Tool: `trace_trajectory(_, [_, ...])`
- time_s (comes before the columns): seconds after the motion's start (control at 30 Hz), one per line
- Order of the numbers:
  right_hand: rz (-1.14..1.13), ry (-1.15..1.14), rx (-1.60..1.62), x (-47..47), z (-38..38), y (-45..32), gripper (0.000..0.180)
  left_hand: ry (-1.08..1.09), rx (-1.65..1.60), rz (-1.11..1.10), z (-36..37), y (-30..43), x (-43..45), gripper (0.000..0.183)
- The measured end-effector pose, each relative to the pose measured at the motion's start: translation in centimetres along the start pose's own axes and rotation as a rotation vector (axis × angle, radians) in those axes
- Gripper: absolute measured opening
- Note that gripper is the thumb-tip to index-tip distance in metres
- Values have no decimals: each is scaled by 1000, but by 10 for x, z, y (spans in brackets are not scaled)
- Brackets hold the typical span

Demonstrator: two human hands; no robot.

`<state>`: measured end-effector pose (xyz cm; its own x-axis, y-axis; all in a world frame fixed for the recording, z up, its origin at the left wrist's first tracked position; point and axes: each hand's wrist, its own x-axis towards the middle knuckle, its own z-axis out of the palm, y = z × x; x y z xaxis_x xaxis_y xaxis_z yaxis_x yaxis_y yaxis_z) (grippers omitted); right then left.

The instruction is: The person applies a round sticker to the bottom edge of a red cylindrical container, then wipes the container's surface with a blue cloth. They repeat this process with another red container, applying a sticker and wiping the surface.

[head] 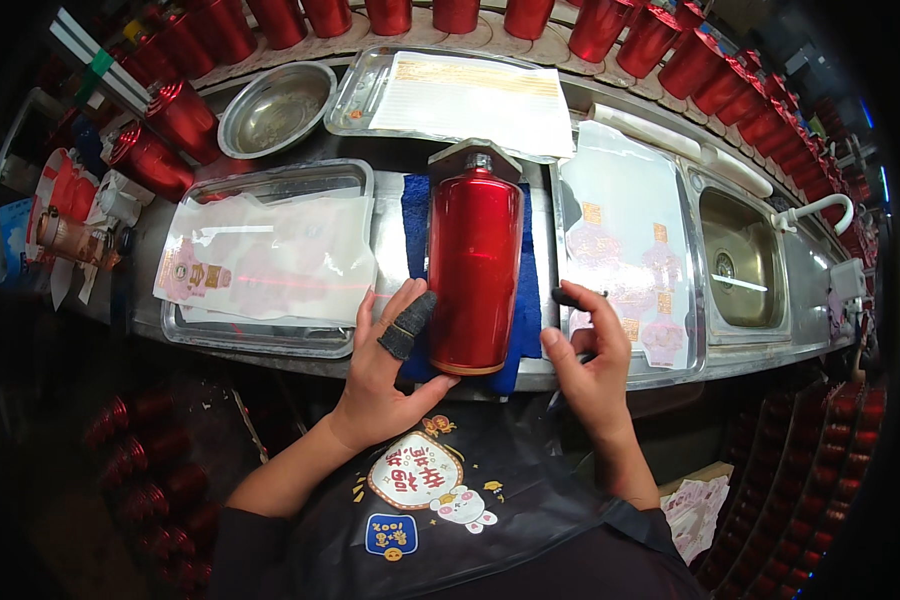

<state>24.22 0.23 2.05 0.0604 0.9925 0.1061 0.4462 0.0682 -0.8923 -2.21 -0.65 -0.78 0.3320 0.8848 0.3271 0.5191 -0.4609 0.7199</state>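
Note:
A glossy red bottle (476,270) lies on its side on a blue cloth (531,300), its base towards me. Its threaded neck rests against a dark angular support (450,161). My left hand (379,382) holds the bottle's lower left side, fingers along the wall and thumb at the base rim. A dark cloth finger cover sits on one of its fingers. To the right of the bottle, my right hand (596,360) is raised, apart from it, with thumb and fingers spread and nothing between them. It also wears a dark finger cover.
Metal trays hold printed decal sheets at left (270,255), right (622,247) and back (472,97). A metal bowl (277,109) stands at back left. A sink (742,255) with a white tap (817,214) lies right. Several red bottles (592,34) line a curved conveyor behind.

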Motion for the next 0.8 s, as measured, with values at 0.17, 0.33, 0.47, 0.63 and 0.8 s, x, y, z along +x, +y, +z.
trace_trajectory(0.17, [24, 152, -371, 36, -50, 18, 41, -1, 1, -13, 1, 0, 3, 88])
trace_trajectory(0.33, [25, 252, -595, 60, -99, 65, 38, 14, -13, -5, 6, -4, 6, 87])
trace_trajectory(0.47, [64, 212, -703, 81, -119, 86, 41, 17, -2, -9, 8, -4, 6, 87])
trace_trajectory(0.63, [134, -18, -722, 113, -107, 77, 45, 12, -4, -26, 6, -3, 7, 87])
trace_trajectory(0.8, [-17, -167, -669, 147, -71, 77, 48, 10, 3, -43, 5, -1, 8, 88])
